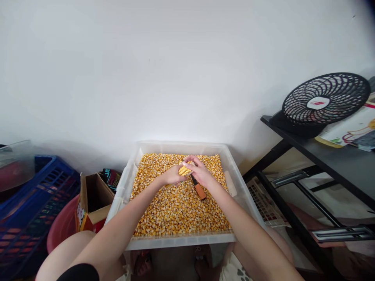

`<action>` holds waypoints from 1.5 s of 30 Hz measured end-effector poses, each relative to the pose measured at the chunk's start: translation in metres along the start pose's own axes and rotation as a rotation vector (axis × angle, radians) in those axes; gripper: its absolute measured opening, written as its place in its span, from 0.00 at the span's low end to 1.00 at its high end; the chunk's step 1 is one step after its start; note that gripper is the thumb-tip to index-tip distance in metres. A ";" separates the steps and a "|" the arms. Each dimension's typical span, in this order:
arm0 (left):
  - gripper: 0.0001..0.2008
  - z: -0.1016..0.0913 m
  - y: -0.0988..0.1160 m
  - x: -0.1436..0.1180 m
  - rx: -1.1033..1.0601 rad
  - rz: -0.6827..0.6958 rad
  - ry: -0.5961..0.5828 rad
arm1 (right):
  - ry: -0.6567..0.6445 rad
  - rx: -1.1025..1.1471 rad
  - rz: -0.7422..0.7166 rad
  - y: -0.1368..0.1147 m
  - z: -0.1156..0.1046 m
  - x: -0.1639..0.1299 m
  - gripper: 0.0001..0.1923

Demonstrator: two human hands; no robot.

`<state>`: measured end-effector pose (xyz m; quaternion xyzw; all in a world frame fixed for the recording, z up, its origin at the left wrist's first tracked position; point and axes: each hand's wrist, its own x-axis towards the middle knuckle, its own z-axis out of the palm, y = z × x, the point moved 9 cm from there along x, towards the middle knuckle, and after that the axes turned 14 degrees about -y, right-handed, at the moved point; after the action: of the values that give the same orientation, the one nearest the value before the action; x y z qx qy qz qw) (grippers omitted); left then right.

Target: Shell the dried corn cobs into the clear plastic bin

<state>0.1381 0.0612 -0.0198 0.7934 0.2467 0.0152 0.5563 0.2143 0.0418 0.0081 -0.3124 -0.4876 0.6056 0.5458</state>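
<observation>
left hand [172, 175]: grip closed around corn cob [184, 170] | right hand [203, 174]: fingers curled at cob's side, probably touching, can't tell how firm | cob: above loose kernels [175, 212], over translucent bin [181, 241] | brown-handled tool [200, 192]: on kernels, upper end partly hidden | black fan [331, 99]: on black shelf [345, 164], right side

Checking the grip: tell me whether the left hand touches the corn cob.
Touching: the head view shows the left hand gripping the corn cob, with no gap between them.
</observation>
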 end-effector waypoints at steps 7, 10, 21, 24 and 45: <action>0.15 0.004 -0.005 0.003 -0.076 0.000 -0.054 | -0.146 0.120 -0.035 -0.004 0.006 0.002 0.12; 0.13 0.001 -0.005 0.003 -0.033 -0.022 -0.035 | -0.100 0.133 -0.013 0.000 0.003 0.003 0.11; 0.12 0.002 -0.005 0.001 -0.077 -0.029 -0.099 | -0.136 0.116 0.032 -0.002 0.008 0.000 0.15; 0.11 0.000 -0.004 0.002 -0.059 -0.028 -0.103 | -0.178 0.192 0.022 -0.001 0.011 0.002 0.17; 0.23 -0.012 0.013 -0.002 0.410 0.022 0.117 | -0.061 0.142 0.027 0.001 0.004 0.003 0.14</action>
<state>0.1372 0.0678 -0.0029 0.8904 0.2676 0.0169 0.3678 0.2099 0.0440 0.0088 -0.2609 -0.4554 0.6553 0.5432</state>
